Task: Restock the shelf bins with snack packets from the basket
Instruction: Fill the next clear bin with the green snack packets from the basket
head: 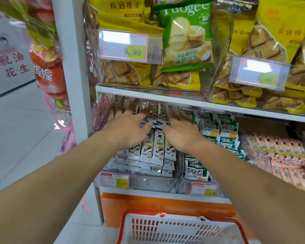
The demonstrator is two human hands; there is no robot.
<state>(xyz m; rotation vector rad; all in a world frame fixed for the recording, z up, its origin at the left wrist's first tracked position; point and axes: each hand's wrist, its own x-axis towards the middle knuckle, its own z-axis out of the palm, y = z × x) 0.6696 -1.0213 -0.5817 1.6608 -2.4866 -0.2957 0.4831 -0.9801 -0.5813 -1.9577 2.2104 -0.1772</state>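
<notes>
White-and-grey snack packets (154,150) already stand in tight rows in the clear shelf bin (153,184) at the left end of the lower shelf, and both hands are reaching into its far part, under the white shelf board (165,98). Left hand (128,127) and right hand (180,131) lie side by side with fingers spread and fairly straight, flat on the packet tops; neither seems to have a grip on anything, though the fingertips are blurred. It looks like pressing or evening out the rows rather than placing a fresh packet.

Red-rimmed, the basket (165,229) sits near and low, and the part in view shows bare white mesh, so I judge the restocking of this bin close to done. Green packets (211,131) fill the neighbouring bin to the right.

These packets are small, slim, glossy pouches with a cartoon figure printed on them, likely slippery.
</notes>
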